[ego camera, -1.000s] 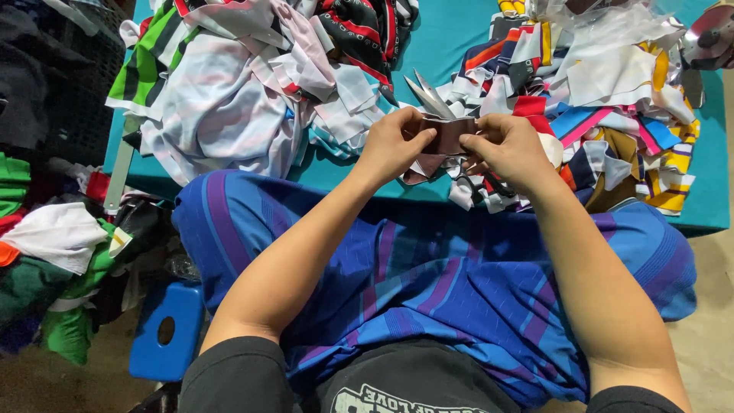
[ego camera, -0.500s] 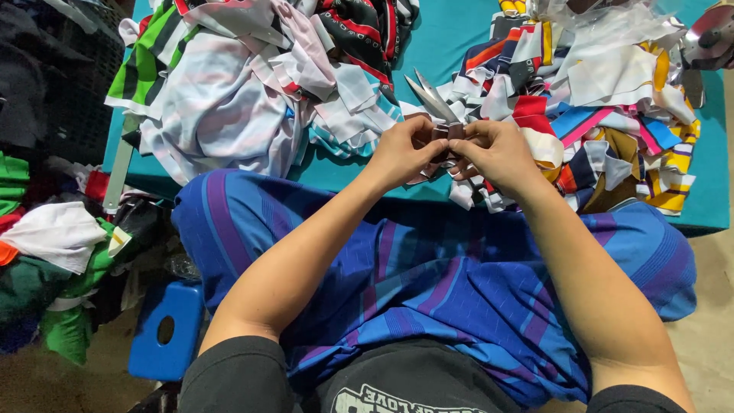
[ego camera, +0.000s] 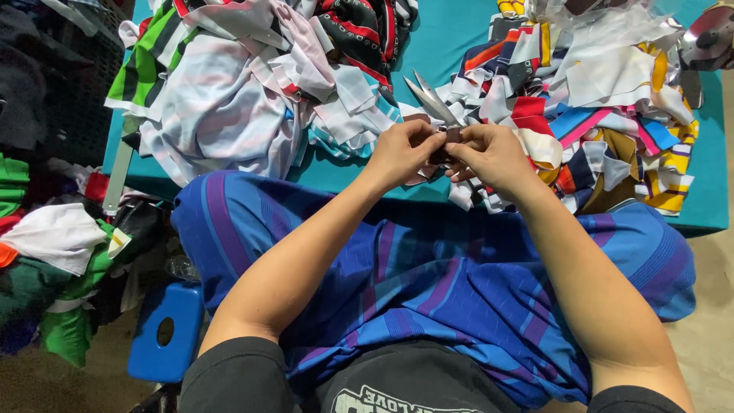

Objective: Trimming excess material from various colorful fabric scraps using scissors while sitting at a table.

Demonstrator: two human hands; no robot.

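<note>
My left hand [ego camera: 403, 152] and my right hand [ego camera: 489, 155] meet at the front edge of a teal table [ego camera: 451, 30], pinching a small dark scrap of fabric [ego camera: 451, 136] between the fingertips of both. Silver scissors [ego camera: 430, 99] lie open on the table just behind my fingers, blades pointing away to the left. Blue and purple striped cloth [ego camera: 428, 291] covers my lap below my forearms.
A heap of striped and white fabric pieces [ego camera: 237, 84] fills the table's left; a heap of multicoloured scraps [ego camera: 604, 99] fills its right. More cloth [ego camera: 53, 252] is piled on the floor at left, beside a blue plastic stool [ego camera: 164, 333]. A round metal object [ego camera: 711, 34] sits top right.
My hands have closed tighter together on the small dark scrap and shifted slightly up toward the scissors. The fabric heaps have not moved.
</note>
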